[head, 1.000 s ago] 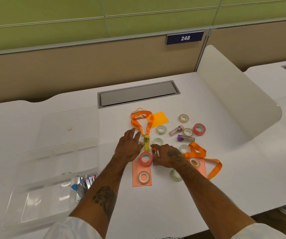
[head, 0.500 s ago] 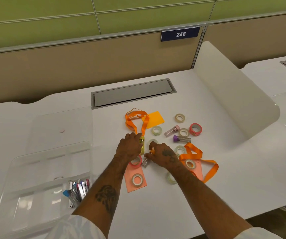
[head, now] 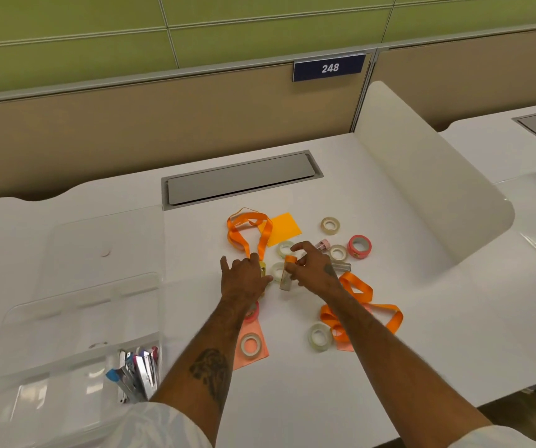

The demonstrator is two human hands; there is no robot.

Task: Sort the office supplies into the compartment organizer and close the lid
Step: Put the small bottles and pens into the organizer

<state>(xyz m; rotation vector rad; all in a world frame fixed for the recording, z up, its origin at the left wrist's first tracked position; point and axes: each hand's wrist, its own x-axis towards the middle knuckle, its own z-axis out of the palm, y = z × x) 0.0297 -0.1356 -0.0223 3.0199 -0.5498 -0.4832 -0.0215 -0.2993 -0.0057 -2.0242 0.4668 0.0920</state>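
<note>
Your right hand (head: 313, 270) grips an orange-capped vial (head: 287, 273) just above the desk (head: 421, 318). Your left hand (head: 244, 279) lies on the yellow vial (head: 262, 268); I cannot tell its grasp. The organizer (head: 76, 321) sits left, lid open.

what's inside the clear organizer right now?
The compartment organizer holds staplers bunched in its near right compartment. The other compartments look bare, though glare blurs them. The person's sleeve covers the near edge, so that part can't be checked.

Organizer (head: 76, 321) left on desk (head: 389, 367) — tape rolls (head: 319, 337) right.
</note>
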